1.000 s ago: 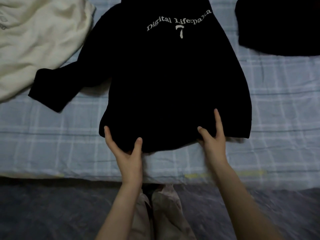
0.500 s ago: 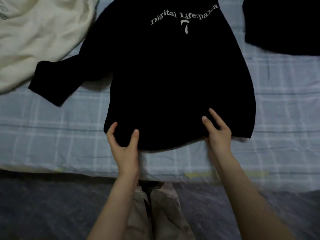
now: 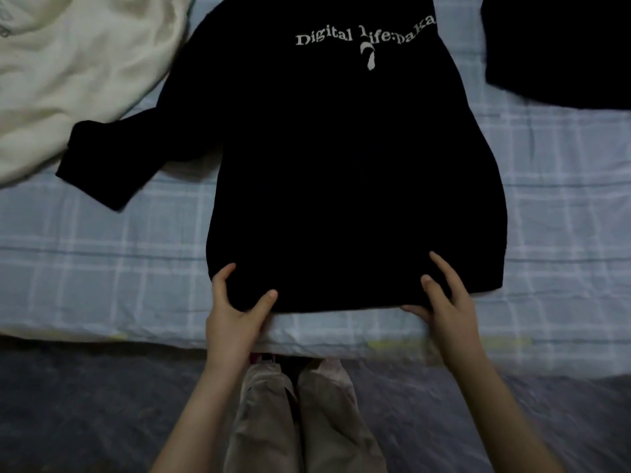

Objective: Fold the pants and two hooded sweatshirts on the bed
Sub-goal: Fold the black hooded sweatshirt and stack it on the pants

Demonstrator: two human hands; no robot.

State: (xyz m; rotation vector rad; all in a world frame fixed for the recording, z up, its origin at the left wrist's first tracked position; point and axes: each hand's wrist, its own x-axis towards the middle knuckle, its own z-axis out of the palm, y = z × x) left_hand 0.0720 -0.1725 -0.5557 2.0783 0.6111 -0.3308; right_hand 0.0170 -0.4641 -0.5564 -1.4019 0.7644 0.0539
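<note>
Flat a moment ago, my left hand [image 3: 235, 312] and right hand [image 3: 444, 302] now pinch the hem of the black hooded sweatshirt [image 3: 341, 182], which lies spread beyond them. Next I'd lift both corners evenly toward the print [image 3: 362, 39].

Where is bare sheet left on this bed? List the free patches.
Free: the plaid sheet left of the black sweatshirt, below its sleeve; and the sheet right of it, below the dark garment. Crowded: top left, where the cream garment meets the sleeve, and the hem, gripped by left hand and right hand.
</note>
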